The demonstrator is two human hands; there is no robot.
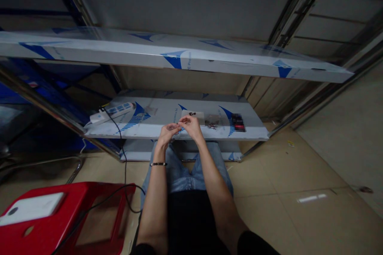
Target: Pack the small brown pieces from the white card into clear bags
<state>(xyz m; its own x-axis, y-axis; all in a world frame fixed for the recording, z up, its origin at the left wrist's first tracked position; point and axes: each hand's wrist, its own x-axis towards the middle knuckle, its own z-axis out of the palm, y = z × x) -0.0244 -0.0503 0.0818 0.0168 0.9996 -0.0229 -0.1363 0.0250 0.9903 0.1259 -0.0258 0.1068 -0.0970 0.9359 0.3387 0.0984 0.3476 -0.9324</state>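
Note:
My left hand [167, 134] and my right hand [192, 126] meet above the front edge of the middle shelf [158, 117]. The fingertips of both are pinched close together around something too small to make out. Just behind my right hand lies a whitish sheet [200, 117] with a few small dark pieces [192, 114] on it. To its right is a clear plastic bag [213, 121] with small bits that I cannot identify. Farther right sits a dark and red item [238, 122], blurred into blocks.
A white power strip [112, 112] lies at the shelf's left, its black cable [125, 167] hanging down beside me. The upper shelf [119, 52] crosses in front, above my hands. At lower left, a red stool [89, 193] carries a white device [32, 208].

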